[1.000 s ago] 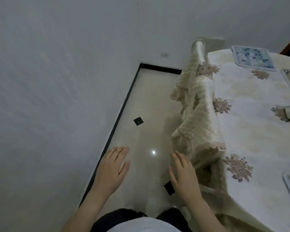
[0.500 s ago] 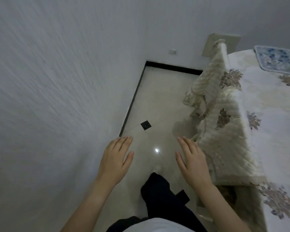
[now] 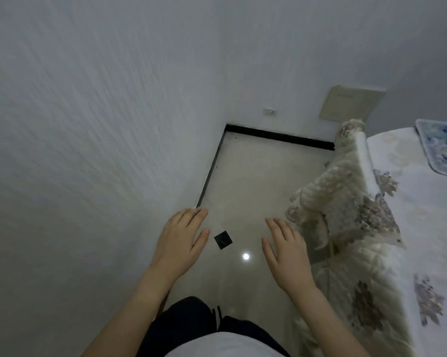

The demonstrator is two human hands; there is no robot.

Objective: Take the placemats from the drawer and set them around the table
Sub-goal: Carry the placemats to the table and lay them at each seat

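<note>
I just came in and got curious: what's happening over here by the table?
A person stands on the strip of floor between the wall and the table, looking down. The left hand and the right hand are both held out flat above the floor, holding nothing. One blue flowered placemat already lies on the table, at the right edge of the view. No drawer is in sight, and no placemat is being carried.
</note>
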